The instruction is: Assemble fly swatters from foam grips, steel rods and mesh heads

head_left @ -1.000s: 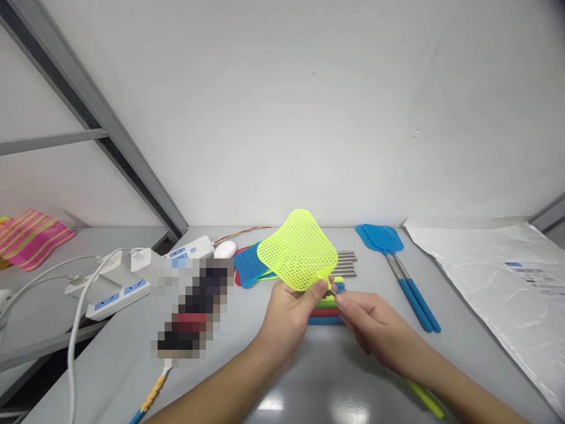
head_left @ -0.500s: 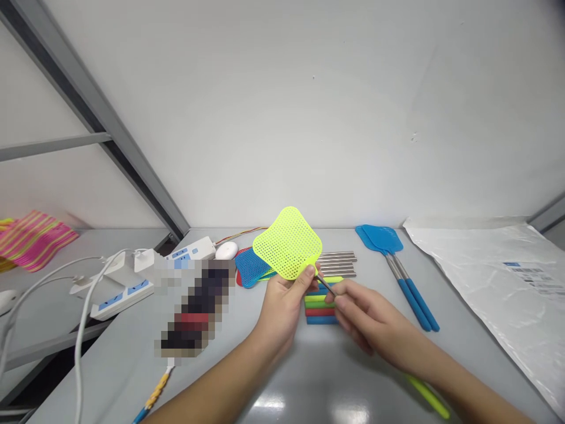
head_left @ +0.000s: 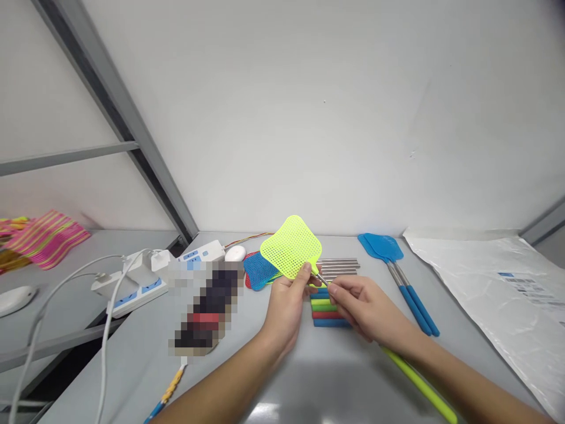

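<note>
A yellow-green fly swatter (head_left: 291,247) with a perforated, rounded square head is held up over the desk between both hands. My left hand (head_left: 286,303) is closed on the neck of the swatter, thumb on top. Closed in a pinch, my right hand (head_left: 364,306) grips the thin metal rod (head_left: 322,279) just below that neck. A yellow-green handle (head_left: 421,383) shows beneath my right wrist, in line with the rod; my right hand hides the stretch between. Behind the hands lie several metal rods (head_left: 339,265) and several coloured handle tubes (head_left: 329,315), partly covered.
Two blue fly swatters (head_left: 408,294) lie to the right, beside a white plastic bag (head_left: 481,282). Left are blue mesh swatter heads (head_left: 259,270), a white round object (head_left: 235,253), power strips (head_left: 136,297) with cables, and a pixelated item (head_left: 207,312). A wall stands behind.
My right hand has come closer to the swatter's head, leaving less bare rod between the hands. More of the yellow-green handle shows below my right wrist. The whole view has shifted slightly.
</note>
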The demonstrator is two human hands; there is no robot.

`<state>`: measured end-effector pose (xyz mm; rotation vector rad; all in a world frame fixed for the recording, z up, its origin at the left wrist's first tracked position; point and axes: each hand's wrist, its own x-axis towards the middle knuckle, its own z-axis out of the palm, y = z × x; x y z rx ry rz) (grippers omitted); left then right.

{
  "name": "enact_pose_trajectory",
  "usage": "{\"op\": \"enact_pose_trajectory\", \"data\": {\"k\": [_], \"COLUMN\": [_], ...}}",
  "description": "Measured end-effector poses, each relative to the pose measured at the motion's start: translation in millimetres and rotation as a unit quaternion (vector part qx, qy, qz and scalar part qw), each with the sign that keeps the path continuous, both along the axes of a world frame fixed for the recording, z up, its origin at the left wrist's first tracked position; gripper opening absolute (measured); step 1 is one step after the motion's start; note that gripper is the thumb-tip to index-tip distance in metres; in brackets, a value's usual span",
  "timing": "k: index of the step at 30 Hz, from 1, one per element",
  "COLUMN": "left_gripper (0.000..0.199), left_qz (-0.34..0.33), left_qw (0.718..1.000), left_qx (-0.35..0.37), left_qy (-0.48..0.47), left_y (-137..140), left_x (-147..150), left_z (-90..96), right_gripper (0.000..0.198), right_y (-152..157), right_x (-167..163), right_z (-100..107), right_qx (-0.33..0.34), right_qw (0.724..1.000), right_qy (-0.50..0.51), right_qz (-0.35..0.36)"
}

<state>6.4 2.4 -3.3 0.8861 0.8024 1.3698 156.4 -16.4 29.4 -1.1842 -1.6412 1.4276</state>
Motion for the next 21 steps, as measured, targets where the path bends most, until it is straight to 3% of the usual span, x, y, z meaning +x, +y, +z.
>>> {"op": "enact_pose_trajectory", "data": {"k": [5,11,15,21], "left_gripper": [0.032,0.03,0.029,0.027], "left_qz": [0.012,-0.021,-0.022,0.046], "left_qw": [1.0,0.998,0.996,0.993], "left_qx": [0.006,0.039,0.051,0.068], "left_qy": [0.027,0.044,0.064,0.088], "left_y": [2,-1,0,8], "left_x": [-5,-3,-7,-17], "left_z": [0.4,3.3,5.4,8.4], "right_gripper": [0.039,0.035,0.034,0.035], "right_y": [6,13,15,20], "right_x": [-4,-8,-13,-20], "right_z": [3,8,7,6], "right_qx": [0.01,0.033,0.002,-0.023], "right_qw": [1.0,0.999,0.999,0.997], "right_qy": [-0.021,-0.003,0.018,0.041], "right_qz": [0.008,0.038,0.045,0.06]}}
